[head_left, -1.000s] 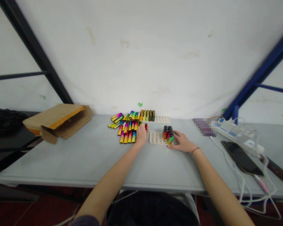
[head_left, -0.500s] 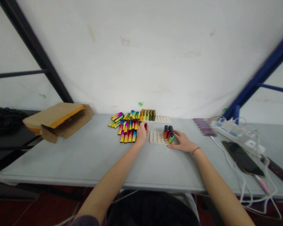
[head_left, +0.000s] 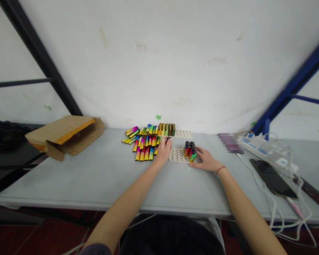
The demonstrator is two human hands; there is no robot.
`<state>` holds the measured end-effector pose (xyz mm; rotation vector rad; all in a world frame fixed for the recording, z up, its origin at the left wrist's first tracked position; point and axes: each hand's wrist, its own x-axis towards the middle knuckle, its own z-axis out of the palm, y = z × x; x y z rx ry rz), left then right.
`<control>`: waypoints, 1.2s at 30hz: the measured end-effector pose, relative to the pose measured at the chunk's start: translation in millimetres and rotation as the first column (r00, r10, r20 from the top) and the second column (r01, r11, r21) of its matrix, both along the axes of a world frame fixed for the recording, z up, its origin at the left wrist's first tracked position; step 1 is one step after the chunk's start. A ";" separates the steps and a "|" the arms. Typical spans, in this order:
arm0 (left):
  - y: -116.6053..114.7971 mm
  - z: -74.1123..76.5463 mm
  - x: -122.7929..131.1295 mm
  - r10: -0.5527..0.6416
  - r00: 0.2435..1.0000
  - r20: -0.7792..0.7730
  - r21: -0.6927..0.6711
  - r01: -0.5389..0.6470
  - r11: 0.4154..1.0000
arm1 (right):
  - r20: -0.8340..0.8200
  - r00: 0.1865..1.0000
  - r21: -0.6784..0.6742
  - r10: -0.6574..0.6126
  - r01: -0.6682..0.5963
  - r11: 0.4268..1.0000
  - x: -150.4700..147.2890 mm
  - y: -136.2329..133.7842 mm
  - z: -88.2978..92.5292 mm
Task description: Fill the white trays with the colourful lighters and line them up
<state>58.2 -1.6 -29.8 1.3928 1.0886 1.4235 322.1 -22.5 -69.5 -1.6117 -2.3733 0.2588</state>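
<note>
A heap of rainbow-coloured lighters (head_left: pixel 142 143) lies flat on the grey table (head_left: pixel 101 177). My left hand (head_left: pixel 163 151) is closed on one lighter (head_left: pixel 168 140), lifted just left of a white holed tray (head_left: pixel 177 155). Several lighters (head_left: pixel 190 149) stand upright in that tray's right part. My right hand (head_left: pixel 206 159) rests at the tray's right edge, fingers curled against the standing lighters. A second white tray (head_left: pixel 183 134) with a row of upright lighters (head_left: pixel 166 129) sits farther back.
An open cardboard box (head_left: pixel 65 136) lies on its side at the left. At the right are a power strip (head_left: pixel 266 148), a dark phone (head_left: pixel 273 179) and white cables (head_left: pixel 281 212). A white wall stands right behind the table.
My left hand has moved right from the heap toward the near tray, carrying a lighter. My right hand has stayed at the tray.
</note>
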 end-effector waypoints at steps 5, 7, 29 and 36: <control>-6.7 -3.8 1.7 -0.020 0.947 -0.322 0.357 0.141 0.923 | -0.011 1.000 0.019 0.004 -0.004 1.000 1.1 1.0 -3.3; -8.5 -3.1 2.6 -0.040 0.922 -0.386 0.441 0.222 0.870 | -0.014 1.000 0.020 0.002 -0.001 1.000 1.2 1.0 -4.0; -11.7 -8.9 7.0 -0.077 0.774 -0.628 0.353 0.372 0.859 | -0.017 1.000 0.005 0.003 -0.003 1.000 -1.7 -2.1 1.1; -14.3 7.9 -0.9 0.161 0.671 -0.724 0.416 0.237 0.878 | -0.007 1.000 -0.002 -0.007 0.007 1.000 -1.0 -1.8 0.2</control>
